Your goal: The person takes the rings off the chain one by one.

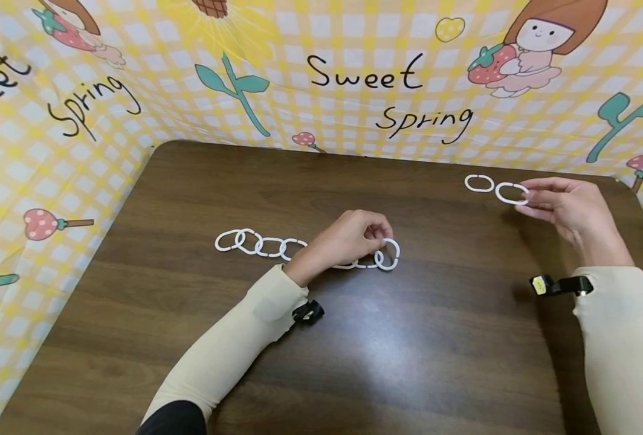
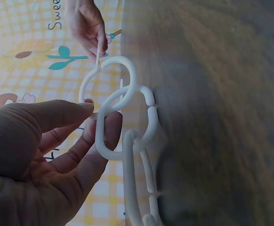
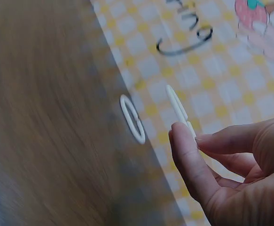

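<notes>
A chain of white plastic links [image 1: 270, 247] lies across the middle of the brown table, partly hidden behind the left wrist. At its right end, my left hand [image 1: 356, 235] pinches the last link [image 1: 391, 254] between thumb and fingers; the left wrist view shows that link [image 2: 84, 84] with its small gap, hooked to the links behind it. Over at the back right, my right hand [image 1: 577, 208] pinches a single white link [image 1: 509, 193] by its edge, seen nearly edge-on in the right wrist view. One more loose link [image 1: 479, 183] lies on the table just left of it.
The brown wooden table [image 1: 436, 350] meets a yellow checked cloth [image 1: 321, 109] with printed drawings along its back and left sides. Each sleeve carries a small black wrist camera, one [image 1: 307, 312] on the left and another [image 1: 561, 285] on the right.
</notes>
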Available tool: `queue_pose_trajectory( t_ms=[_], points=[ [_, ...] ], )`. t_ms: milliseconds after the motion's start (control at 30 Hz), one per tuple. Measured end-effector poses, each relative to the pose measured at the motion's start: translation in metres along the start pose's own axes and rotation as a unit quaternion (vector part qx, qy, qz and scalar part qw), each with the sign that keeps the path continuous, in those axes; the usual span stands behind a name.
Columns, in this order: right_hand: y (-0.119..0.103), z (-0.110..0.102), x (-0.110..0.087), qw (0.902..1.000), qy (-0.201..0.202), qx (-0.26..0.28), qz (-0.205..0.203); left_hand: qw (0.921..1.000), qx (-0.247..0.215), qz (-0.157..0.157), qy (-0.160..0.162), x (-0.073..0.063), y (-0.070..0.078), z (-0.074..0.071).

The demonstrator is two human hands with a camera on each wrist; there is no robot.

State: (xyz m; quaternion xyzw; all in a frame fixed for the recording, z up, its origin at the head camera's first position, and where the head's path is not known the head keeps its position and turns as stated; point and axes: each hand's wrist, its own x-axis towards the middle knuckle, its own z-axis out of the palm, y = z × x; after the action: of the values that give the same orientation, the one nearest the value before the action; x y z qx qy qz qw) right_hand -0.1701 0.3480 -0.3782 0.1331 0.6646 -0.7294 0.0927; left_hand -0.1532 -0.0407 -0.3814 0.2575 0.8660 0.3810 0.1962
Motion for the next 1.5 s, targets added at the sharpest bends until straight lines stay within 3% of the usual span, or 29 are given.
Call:
queue_pose_trajectory(
  t_ms=[200, 567, 1500],
  points=[
    [0.001, -0.011, 0.013, 0.9994, 0.025, -0.015, 0.020, 1.0000, -0.003, 0.002, -0.001, 0.001, 0.000, 0.001],
    [0.003, -0.014, 0.026, 0.9980, 0.045, -0.035, 0.028, 1.0000, -0.003, 0.001, -0.003, 0.002, 0.002, 0.001],
    [0.006, -0.008, 0.034, 0.9895, 0.086, -0.111, 0.033, 0.9999, -0.005, -0.008, -0.009, 0.003, 0.006, 0.002]
  ],
)
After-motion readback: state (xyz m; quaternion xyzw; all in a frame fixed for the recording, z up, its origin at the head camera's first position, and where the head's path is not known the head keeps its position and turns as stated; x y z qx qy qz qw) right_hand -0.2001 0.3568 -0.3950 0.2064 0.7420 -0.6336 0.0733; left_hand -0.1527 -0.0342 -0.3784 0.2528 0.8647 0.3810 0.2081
